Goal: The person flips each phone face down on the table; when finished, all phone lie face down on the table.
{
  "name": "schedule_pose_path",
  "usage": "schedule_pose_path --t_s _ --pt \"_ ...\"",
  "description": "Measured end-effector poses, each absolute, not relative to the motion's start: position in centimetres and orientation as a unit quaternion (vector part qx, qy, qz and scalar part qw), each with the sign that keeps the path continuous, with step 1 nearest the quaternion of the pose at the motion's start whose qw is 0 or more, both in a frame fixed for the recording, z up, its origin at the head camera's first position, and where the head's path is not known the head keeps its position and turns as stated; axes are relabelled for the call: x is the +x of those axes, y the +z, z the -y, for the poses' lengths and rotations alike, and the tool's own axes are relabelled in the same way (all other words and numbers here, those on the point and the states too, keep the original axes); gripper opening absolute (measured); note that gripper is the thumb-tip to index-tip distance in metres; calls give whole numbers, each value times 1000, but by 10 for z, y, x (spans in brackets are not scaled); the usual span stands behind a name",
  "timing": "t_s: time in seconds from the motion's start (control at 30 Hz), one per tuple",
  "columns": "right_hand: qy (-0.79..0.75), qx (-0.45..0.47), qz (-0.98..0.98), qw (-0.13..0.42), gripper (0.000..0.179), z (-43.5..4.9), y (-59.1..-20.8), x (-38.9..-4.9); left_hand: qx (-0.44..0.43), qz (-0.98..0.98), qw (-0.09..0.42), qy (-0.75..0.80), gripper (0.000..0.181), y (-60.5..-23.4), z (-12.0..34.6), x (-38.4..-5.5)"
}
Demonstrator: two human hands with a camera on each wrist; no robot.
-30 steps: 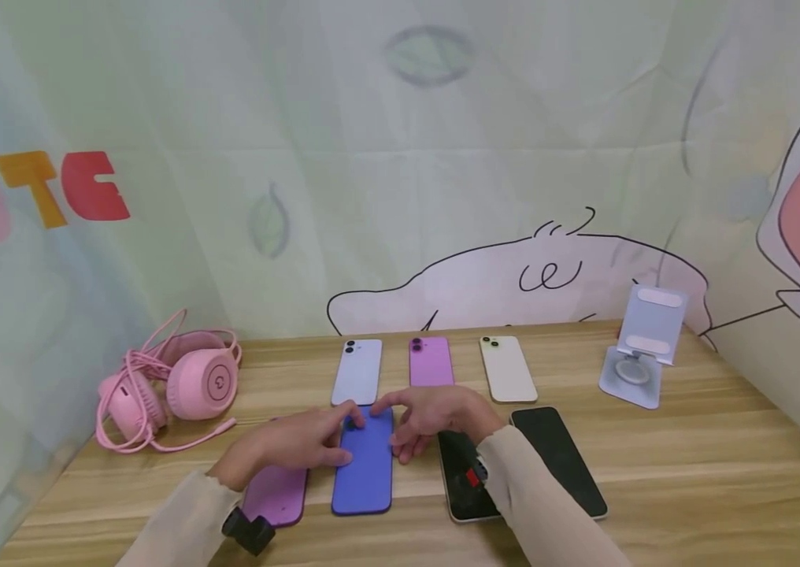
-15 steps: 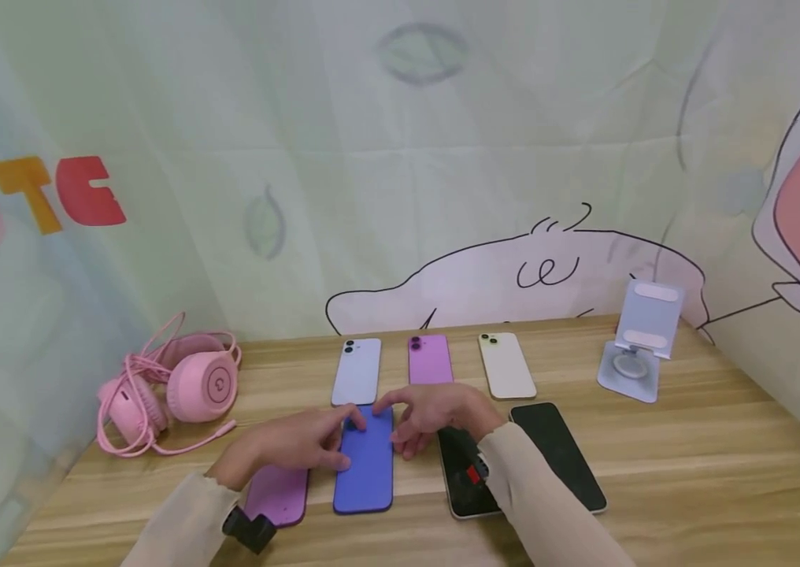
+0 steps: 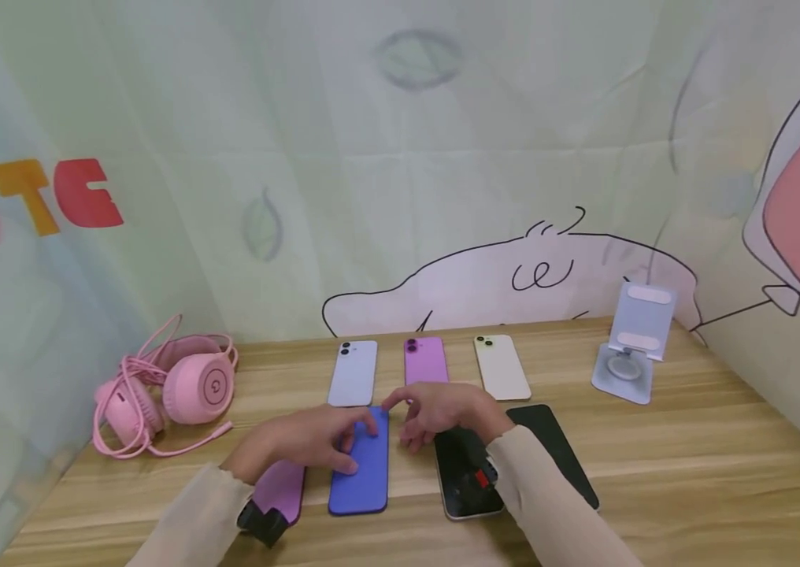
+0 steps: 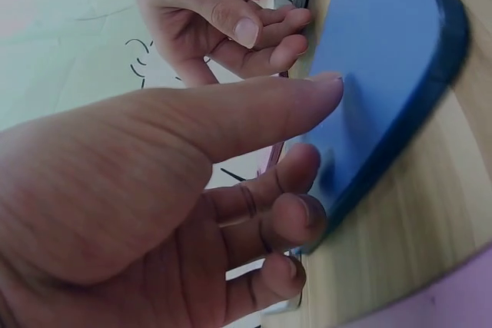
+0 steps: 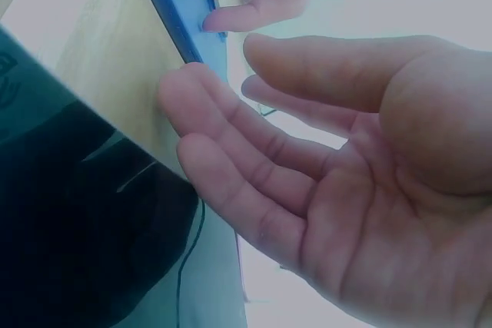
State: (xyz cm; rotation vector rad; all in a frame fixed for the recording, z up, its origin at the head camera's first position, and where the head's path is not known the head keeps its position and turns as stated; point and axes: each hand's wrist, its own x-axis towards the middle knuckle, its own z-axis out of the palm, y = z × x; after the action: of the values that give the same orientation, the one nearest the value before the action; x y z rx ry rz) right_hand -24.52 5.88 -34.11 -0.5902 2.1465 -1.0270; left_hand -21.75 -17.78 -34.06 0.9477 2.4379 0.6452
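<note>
Blue, smooth-backed slab phone (image 3: 359, 492) lies back up on the pale wood-grain table (image 3: 712, 457), between both hands, its upper end just below a pale-blue phone (image 3: 353, 376). From my remote seat I see the left hand (image 3: 304, 438) arched over it, thumb and fingertips well spaced and gripping nothing. The right hand (image 3: 444, 409) is equally loose, forefinger extended at the far right corner, other fingers bent beside the edge. I judge they flank the phone so it can be nudged straight from either side. Lenses face up along the back row, probably to keep each casing recognisable. I cannot tell whether the left thumb actually presses down. Left fingers mask the blue phone's cameras from the head view, the left arm hides much of a glossy purple phone (image 3: 279, 487), and the right wrist covers part of a black-glass, pale-rimmed phone (image 3: 458, 476).
</note>
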Motion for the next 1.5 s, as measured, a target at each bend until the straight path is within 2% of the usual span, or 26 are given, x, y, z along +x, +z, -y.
schedule_pose_path --t_s 0.73,1.03,1.5 --pt "-406 -226 -831 307 44 -94 -343 -247 385 -868 231 212 34 -344 140 -234" --pt "-404 -220 -832 310 43 -104 -346 -247 388 -863 243 212 35 -346 124 -236" --pt "-414 -201 -835 301 42 -122 -348 -246 379 -869 237 213 21 -351 100 -239"
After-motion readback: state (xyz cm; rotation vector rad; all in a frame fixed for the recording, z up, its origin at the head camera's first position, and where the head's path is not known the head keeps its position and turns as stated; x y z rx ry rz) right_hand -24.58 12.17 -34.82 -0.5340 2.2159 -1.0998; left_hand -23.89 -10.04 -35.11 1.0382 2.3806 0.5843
